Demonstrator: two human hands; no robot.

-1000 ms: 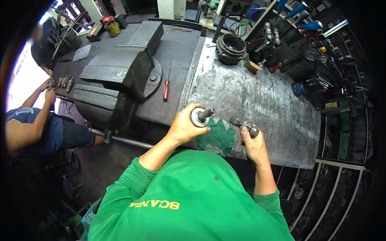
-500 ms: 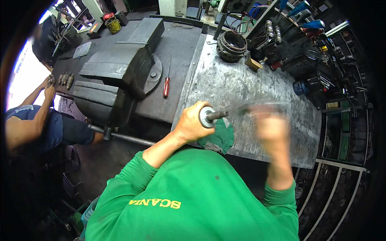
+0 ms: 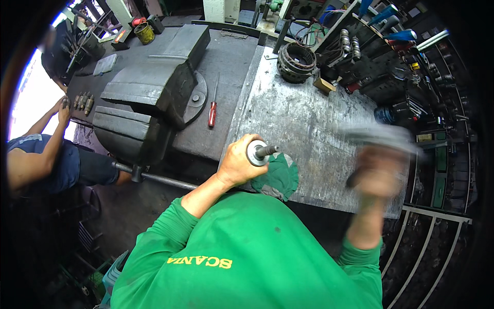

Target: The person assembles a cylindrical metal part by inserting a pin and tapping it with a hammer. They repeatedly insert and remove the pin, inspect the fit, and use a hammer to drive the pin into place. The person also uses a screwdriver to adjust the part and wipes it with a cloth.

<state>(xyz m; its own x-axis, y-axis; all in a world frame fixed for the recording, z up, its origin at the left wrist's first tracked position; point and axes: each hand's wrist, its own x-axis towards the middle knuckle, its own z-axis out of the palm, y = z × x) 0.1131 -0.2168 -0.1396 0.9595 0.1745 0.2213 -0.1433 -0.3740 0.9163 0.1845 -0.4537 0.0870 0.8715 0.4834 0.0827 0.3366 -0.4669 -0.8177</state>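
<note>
My left hand is closed around a metal shaft with a round pale collar at its end. A splined tip sticks out past the fingers to the right. Just beneath that hand, a green cloth lies crumpled on the metal bench top. Off to the right, my right hand is smeared by motion over the bench. It grips a blurred object, brownish near the fingers with a long grey streak beyond; its kind cannot be made out.
A large bench vise stands at left, with a red-handled screwdriver beside it. A dark ring-shaped housing and small box sit at the back. Tools line the right rack. A co-worker works far left.
My right hand and its blurred object have swung right, away from the shaft. My left hand has shifted slightly left and down, still holding the shaft.
</note>
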